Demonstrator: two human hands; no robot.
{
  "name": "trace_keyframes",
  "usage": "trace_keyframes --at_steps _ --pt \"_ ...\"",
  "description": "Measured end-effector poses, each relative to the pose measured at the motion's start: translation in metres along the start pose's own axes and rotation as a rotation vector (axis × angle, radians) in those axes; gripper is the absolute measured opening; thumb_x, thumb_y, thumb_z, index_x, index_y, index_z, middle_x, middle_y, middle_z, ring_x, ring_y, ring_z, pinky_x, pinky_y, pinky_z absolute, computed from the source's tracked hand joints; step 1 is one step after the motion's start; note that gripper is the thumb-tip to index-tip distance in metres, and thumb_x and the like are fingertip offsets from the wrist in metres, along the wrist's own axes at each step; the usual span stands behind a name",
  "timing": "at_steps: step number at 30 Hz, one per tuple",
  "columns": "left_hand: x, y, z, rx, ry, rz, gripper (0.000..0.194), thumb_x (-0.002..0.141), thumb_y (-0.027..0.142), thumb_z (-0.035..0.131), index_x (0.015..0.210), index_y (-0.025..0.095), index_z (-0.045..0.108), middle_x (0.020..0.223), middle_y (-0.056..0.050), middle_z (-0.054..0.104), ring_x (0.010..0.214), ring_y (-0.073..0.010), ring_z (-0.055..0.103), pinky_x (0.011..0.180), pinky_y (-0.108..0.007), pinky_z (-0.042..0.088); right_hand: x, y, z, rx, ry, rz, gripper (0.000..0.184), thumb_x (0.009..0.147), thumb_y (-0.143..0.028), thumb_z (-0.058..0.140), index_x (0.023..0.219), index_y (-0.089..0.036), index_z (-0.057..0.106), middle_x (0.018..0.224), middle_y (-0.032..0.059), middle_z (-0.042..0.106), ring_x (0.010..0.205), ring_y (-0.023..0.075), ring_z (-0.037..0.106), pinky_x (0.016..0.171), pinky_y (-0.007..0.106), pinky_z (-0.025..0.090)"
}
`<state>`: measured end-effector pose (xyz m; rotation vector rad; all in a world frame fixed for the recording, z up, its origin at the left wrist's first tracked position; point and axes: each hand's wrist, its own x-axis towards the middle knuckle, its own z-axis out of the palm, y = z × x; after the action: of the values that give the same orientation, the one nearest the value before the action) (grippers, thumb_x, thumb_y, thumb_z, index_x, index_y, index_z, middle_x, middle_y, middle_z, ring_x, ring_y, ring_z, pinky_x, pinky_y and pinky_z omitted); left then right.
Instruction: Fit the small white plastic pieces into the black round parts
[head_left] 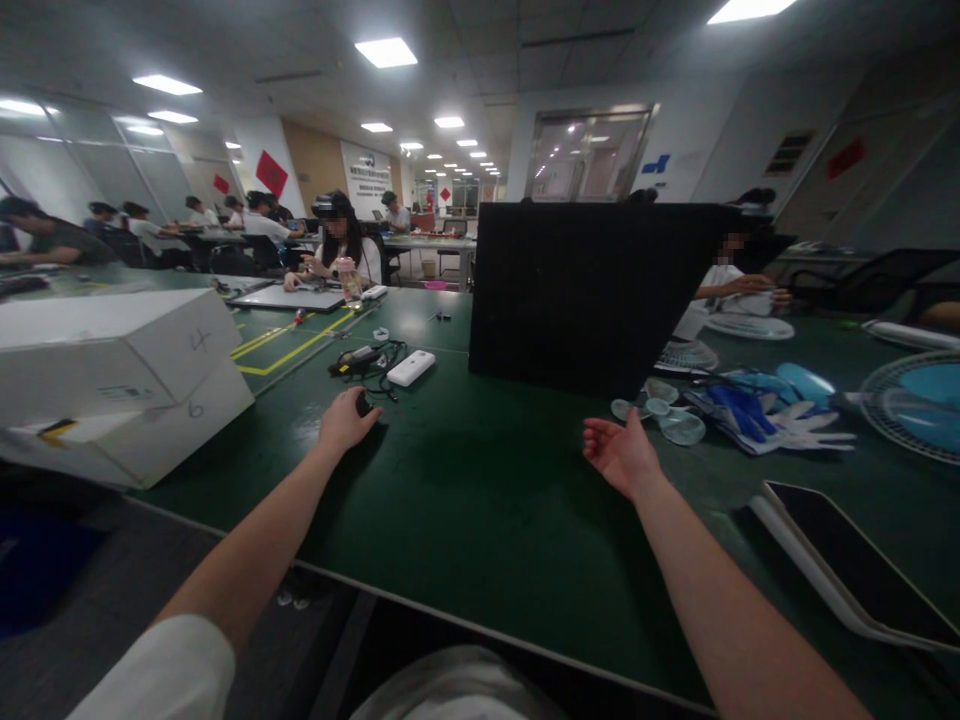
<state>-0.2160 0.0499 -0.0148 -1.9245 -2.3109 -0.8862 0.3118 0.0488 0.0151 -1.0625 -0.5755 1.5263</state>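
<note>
My left hand (346,422) rests at the green table (480,480), its fingers closed round a small black object (363,404) whose kind I cannot make out. Just beyond it lie a tangle of black cables (369,360) and a white power bank-like box (412,368). My right hand (619,452) is raised over the table with the palm turned inward. Its fingers are loosely curled and apart, with nothing visible in them. Right beside its fingertips is a clear plastic fan blade (681,428). A large black panel (577,300) stands upright beyond both hands.
White boxes (142,370) are stacked at the left. On the right lie blue-and-white gloves (780,425), a round fan grille (919,405) and a dark-screened tablet-like device (855,560). Across the table a person (337,245) sits near a pink bottle (349,283); another person works behind the panel's right side.
</note>
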Motion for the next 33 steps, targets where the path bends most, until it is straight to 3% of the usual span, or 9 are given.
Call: trace_keyframes --at_steps 6,15,17,20,23,26,29,31,33 --pt "-0.004 0.062 0.021 -0.116 -0.096 0.14 0.055 0.085 0.046 0.068 0.131 0.018 0.06 0.129 -0.015 0.064 0.118 -0.0301 0.061 0.103 -0.041 0.046 -0.004 -0.001 0.003 0.007 0.001 -0.006 0.065 0.1 -0.068 0.024 0.089 -0.021 0.067 0.068 0.0084 0.066 0.058 0.0186 0.061 0.051 0.031 0.051" --pt "-0.073 0.227 0.054 -0.418 -0.436 0.46 0.058 0.084 0.052 0.069 0.132 0.021 0.061 0.133 -0.013 0.062 0.113 -0.0274 0.064 0.097 -0.039 0.052 -0.005 -0.001 0.004 -0.009 0.014 -0.008 0.069 0.099 -0.069 0.023 0.087 -0.018 0.068 0.068 0.009 0.066 0.056 0.0176 0.06 0.051 0.03 0.05" --pt "-0.09 0.258 0.061 -0.43 -0.462 0.507 0.055 0.084 0.051 0.069 0.129 0.021 0.063 0.131 -0.012 0.063 0.114 -0.027 0.063 0.099 -0.04 0.052 -0.005 -0.001 0.004 -0.012 0.013 -0.003 0.07 0.1 -0.068 0.023 0.087 -0.017 0.068 0.067 0.0085 0.065 0.057 0.0169 0.06 0.052 0.029 0.05" --pt "-0.108 0.285 0.067 -0.461 -0.439 0.535 0.051 0.083 0.048 0.07 0.126 0.02 0.064 0.127 -0.011 0.065 0.113 -0.0265 0.063 0.1 -0.04 0.051 -0.005 0.001 0.004 -0.014 0.002 -0.003 0.07 0.1 -0.069 0.024 0.086 -0.016 0.068 0.066 0.008 0.065 0.057 0.0163 0.06 0.052 0.028 0.049" --pt "-0.113 0.29 0.066 -0.554 -0.441 0.526 0.047 0.082 0.046 0.073 0.121 0.02 0.067 0.122 -0.011 0.067 0.111 -0.0266 0.063 0.1 -0.042 0.051 -0.005 0.002 0.004 -0.025 -0.002 -0.003 0.07 0.099 -0.07 0.025 0.085 -0.016 0.068 0.066 0.0077 0.065 0.056 0.0159 0.059 0.052 0.028 0.048" --pt "-0.109 0.284 0.062 -0.729 -0.414 0.384 0.046 0.079 0.044 0.077 0.117 0.02 0.068 0.119 -0.011 0.067 0.113 -0.0275 0.062 0.104 -0.044 0.048 -0.004 0.002 0.003 -0.078 -0.023 -0.027 0.071 0.097 -0.072 0.025 0.086 -0.017 0.069 0.069 0.0081 0.065 0.057 0.0163 0.059 0.054 0.029 0.049" --pt "-0.103 0.276 0.059 -1.056 -0.392 0.045 0.05 0.079 0.043 0.078 0.121 0.021 0.064 0.124 -0.012 0.065 0.114 -0.0264 0.061 0.101 -0.043 0.05 -0.008 0.006 0.008 -0.32 -0.018 -0.182 0.063 0.093 -0.073 0.04 0.09 -0.018 0.071 0.076 0.008 0.067 0.061 0.0168 0.059 0.055 0.03 0.048" --pt "-0.098 0.271 0.057 -1.355 -0.468 -0.239 0.047 0.085 0.046 0.073 0.123 0.021 0.06 0.126 -0.012 0.064 0.109 -0.0238 0.065 0.094 -0.04 0.054 -0.016 0.012 0.018 -0.607 -0.05 -0.395 0.05 0.085 -0.065 0.063 0.099 -0.019 0.072 0.086 0.0078 0.07 0.068 0.0182 0.061 0.06 0.031 0.05" --pt "-0.094 0.268 0.052 -1.614 -0.632 -0.48 0.042 0.091 0.05 0.063 0.119 0.019 0.059 0.119 -0.013 0.066 0.099 -0.0213 0.068 0.083 -0.035 0.057 -0.03 0.021 0.032 -0.886 -0.173 -0.605 0.051 0.074 -0.053 0.08 0.113 -0.021 0.071 0.1 0.0086 0.071 0.081 0.0216 0.064 0.069 0.035 0.053"
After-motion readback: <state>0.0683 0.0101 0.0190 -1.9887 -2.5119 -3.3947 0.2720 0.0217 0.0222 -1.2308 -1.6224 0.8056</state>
